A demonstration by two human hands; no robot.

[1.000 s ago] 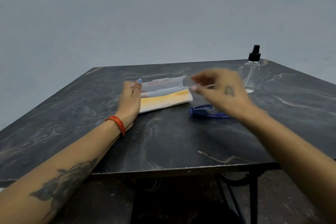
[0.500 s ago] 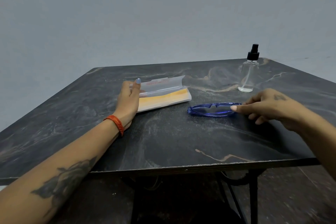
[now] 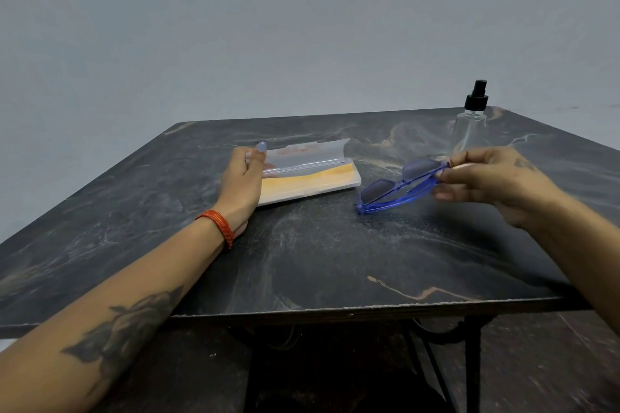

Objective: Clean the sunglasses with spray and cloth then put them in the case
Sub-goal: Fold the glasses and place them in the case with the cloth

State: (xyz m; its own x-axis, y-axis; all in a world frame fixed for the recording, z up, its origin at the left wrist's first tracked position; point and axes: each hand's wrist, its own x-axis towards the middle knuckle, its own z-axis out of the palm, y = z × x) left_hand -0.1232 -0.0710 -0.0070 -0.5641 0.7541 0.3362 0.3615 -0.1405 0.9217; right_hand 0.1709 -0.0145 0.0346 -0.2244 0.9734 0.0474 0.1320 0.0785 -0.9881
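Observation:
The blue sunglasses (image 3: 396,188) are folded and tilted, their right end lifted off the dark marble table (image 3: 318,255). My right hand (image 3: 493,181) pinches that raised end between fingers and thumb. A clear plastic case (image 3: 322,183) lies open at centre, with a yellow cloth (image 3: 298,183) inside it. My left hand (image 3: 243,183) grips the case's left end and holds its lid (image 3: 302,154) up. The clear spray bottle (image 3: 469,124) with a black nozzle stands upright at the back right, behind my right hand.
The table's front edge (image 3: 369,310) runs across below my arms, with a black metal frame (image 3: 469,345) under it. A plain grey wall (image 3: 302,27) stands behind the table.
My right hand came down from above the case to the sunglasses, took hold of their right end and lifted it off the table. My left hand stayed on the case.

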